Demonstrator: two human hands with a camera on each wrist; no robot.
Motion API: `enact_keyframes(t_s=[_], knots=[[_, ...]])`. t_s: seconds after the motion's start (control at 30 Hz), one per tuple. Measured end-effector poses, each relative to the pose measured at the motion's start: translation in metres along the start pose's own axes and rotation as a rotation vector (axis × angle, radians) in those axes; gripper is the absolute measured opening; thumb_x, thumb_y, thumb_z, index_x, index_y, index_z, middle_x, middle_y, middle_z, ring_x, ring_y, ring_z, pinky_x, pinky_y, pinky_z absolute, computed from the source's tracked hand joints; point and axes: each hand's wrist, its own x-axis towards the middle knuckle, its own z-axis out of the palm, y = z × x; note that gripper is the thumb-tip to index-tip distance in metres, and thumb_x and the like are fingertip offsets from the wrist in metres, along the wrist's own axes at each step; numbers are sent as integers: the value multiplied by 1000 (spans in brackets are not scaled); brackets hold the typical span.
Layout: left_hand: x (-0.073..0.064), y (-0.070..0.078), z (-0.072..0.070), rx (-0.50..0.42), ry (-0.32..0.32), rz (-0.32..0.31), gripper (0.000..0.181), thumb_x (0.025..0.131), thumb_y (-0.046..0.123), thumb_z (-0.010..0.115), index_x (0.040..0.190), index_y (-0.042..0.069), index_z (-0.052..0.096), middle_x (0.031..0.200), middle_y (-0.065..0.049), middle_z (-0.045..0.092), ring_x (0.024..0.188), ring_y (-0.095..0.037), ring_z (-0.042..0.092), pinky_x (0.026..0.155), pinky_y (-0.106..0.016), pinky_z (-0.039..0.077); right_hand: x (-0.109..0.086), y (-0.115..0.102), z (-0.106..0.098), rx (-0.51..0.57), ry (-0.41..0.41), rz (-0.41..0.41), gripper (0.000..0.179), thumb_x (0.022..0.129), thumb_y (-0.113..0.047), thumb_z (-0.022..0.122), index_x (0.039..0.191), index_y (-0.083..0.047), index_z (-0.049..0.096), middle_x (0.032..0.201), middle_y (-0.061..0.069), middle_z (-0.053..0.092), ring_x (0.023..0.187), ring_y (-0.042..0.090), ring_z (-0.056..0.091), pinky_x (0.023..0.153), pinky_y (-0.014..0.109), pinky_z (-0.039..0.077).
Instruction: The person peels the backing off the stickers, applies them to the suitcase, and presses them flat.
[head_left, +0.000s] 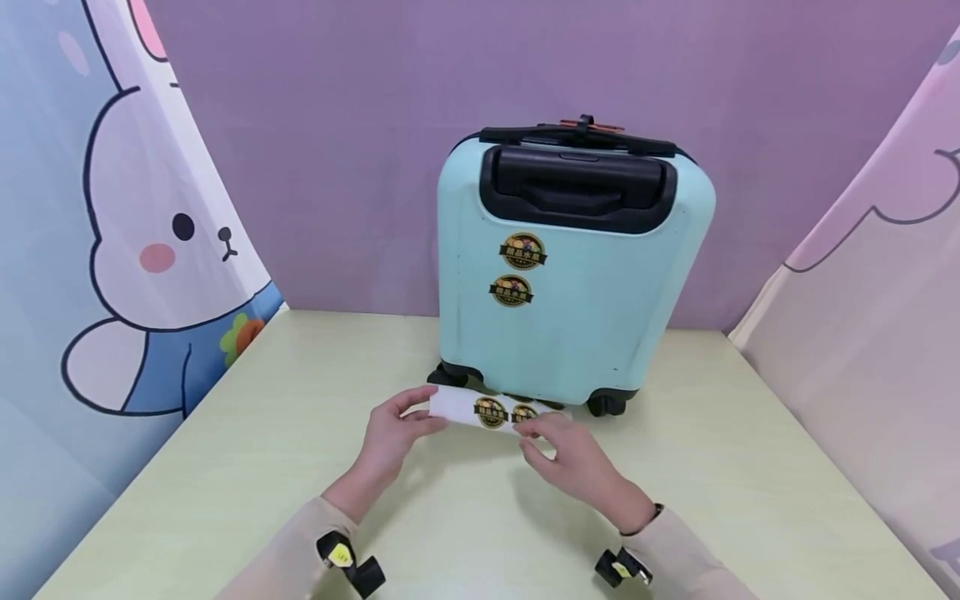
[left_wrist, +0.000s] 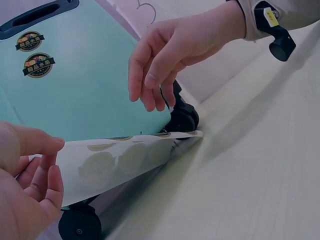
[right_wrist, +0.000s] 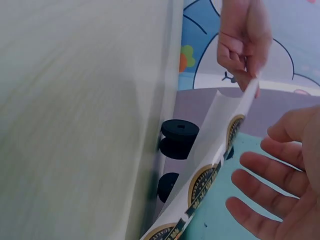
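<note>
The sticker sheet [head_left: 459, 406] is a white strip, slightly bowed along its length, carrying round black-and-gold stickers [head_left: 491, 412], each crossed by a dark banner with lettering. Seen from behind in the left wrist view, the backing is pale, with faint circular shapes showing through. The sheet is held above the table at the foot of the suitcase [head_left: 577, 308], in front of its lower edge.

The left hand [head_left: 392, 435] pinches the sheet's left end between thumb and fingers. The right hand [head_left: 576, 458] is held near the sheet with fingers loosely bent and parted, gripping nothing; both wrist views show it clear of the strip.

The suitcase is pale turquoise and stands upright on black wheels [head_left: 609, 404]. A black recessed handle panel [head_left: 577, 187] occupies the upper part of the facing side. Below it, left of centre, are an upper sticker [head_left: 523, 251] and a lower sticker [head_left: 512, 290], matching those on the sheet and placed one above the other, slightly staggered.

The table [head_left: 315, 375] has a pale yellow-green, faintly grained surface. Behind it is a plain purple backdrop [head_left: 337, 167]. A blue cloth [head_left: 45, 250] printed with a cartoon rabbit [head_left: 142, 225] hangs at left; a pink-and-cream cloth [head_left: 862, 350] hangs at right.
</note>
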Motion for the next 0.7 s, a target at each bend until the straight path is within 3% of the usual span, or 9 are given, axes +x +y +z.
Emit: enact_keyframes(t_s=[0.13, 0.4, 0.53, 0.7], knots=[[0, 3, 2, -22, -5, 10, 44, 81, -11, 73, 124, -6, 64, 119, -16, 64, 89, -15, 70, 81, -26, 55, 5, -2, 7, -147, 75, -71, 23, 80, -3, 76, 102, -2, 72, 96, 6, 72, 85, 20, 66, 70, 33, 57], [-2, 7, 5, -109, -32, 37, 49, 84, -11, 69, 132, -7, 58, 117, -12, 62, 89, -12, 69, 79, -24, 57, 19, -7, 16, -396, 147, -177, 23, 78, -12, 79, 99, -4, 73, 93, 7, 70, 83, 23, 64, 71, 37, 56], [-2, 10, 8, -159, -34, 87, 57, 84, -12, 69, 138, -7, 52, 110, -7, 62, 87, -12, 68, 77, -25, 57, 28, -11, 19, -474, 180, -203, 27, 78, -18, 80, 101, -4, 74, 93, 7, 70, 84, 25, 64, 71, 38, 56], [-1, 13, 13, -206, -24, 142, 59, 83, -16, 67, 139, -6, 51, 96, 0, 67, 83, -10, 68, 73, -23, 58, 37, -13, 23, -490, 187, -182, 28, 83, -22, 77, 104, -5, 74, 95, 6, 70, 86, 25, 64, 73, 39, 55]])
